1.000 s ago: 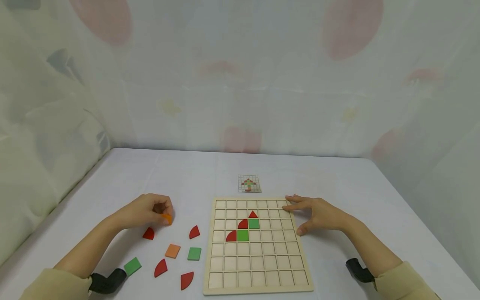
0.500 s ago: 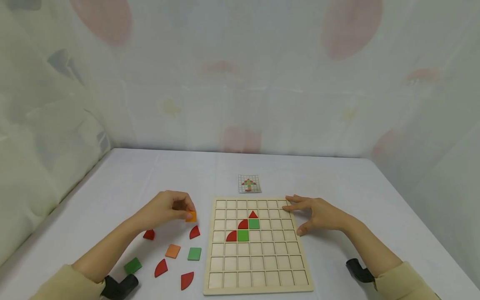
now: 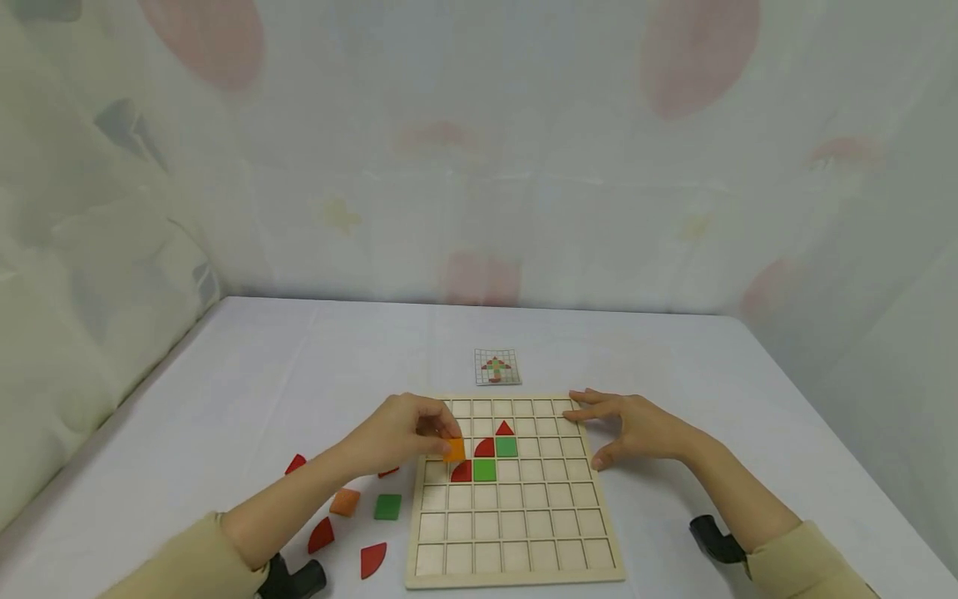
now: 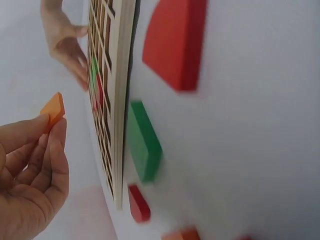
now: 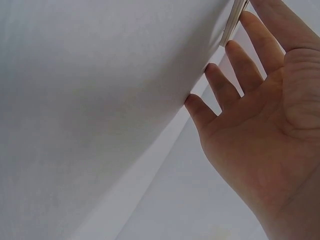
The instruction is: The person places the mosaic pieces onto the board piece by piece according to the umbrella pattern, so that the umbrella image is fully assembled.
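My left hand (image 3: 404, 431) pinches an orange square tile (image 3: 454, 450) between thumb and fingertips. In the left wrist view the orange tile is held up off the surface, beside the wooden grid board (image 4: 120, 100). From the head view the hand overlaps the upper left of the board. Set in the grid are a red triangle (image 3: 505, 428), two red quarter-circle tiles (image 3: 485, 448) and two green square tiles (image 3: 485, 470). My right hand (image 3: 636, 426) rests at the board's right edge, fingers spread; in the right wrist view its fingertips reach the board's corner (image 5: 233, 22).
Left of the board lie a green square (image 3: 387, 507), an orange square (image 3: 345, 502) and several red quarter-circles (image 3: 373, 560), some partly behind the left arm. A small pattern card (image 3: 497, 367) lies beyond the board. Patterned cloth (image 3: 584, 166) hangs behind the white table.
The left hand has carried the orange tile rightward from the loose pieces to over the board's left side. The right hand and the board have stayed in place.
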A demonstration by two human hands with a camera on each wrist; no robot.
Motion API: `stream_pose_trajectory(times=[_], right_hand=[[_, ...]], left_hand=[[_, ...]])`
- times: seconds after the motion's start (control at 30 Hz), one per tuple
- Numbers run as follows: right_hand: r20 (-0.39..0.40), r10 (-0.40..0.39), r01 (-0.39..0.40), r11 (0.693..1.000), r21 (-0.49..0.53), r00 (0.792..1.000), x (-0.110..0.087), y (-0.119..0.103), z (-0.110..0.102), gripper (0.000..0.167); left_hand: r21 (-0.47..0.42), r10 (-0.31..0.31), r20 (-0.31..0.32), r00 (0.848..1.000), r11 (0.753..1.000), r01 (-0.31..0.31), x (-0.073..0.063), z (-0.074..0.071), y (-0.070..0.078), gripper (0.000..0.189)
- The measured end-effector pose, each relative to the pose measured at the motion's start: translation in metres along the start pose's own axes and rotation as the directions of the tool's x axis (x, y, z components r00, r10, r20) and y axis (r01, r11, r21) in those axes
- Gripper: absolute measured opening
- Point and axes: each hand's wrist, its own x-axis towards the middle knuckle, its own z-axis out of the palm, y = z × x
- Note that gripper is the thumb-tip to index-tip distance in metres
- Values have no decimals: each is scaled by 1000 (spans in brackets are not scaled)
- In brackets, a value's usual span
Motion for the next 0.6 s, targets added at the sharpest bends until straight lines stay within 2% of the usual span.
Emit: stream_pose_trajectory(times=[0.27, 0.47, 0.6], right_hand=[[7, 8, -8, 1000, 7, 1000, 1, 0, 1, 75], [11, 2, -2, 1000, 18, 1000, 2, 2, 0, 75], [8, -5, 5, 1000, 15, 1000, 2, 2, 1, 74]], left_hand=[[0, 45, -7, 999, 999, -45, 20, 28, 19, 8], [-17, 64, 15, 998, 998, -64, 30, 43, 26, 11], [3, 70, 12, 997, 998, -70, 35, 50, 27, 11]])
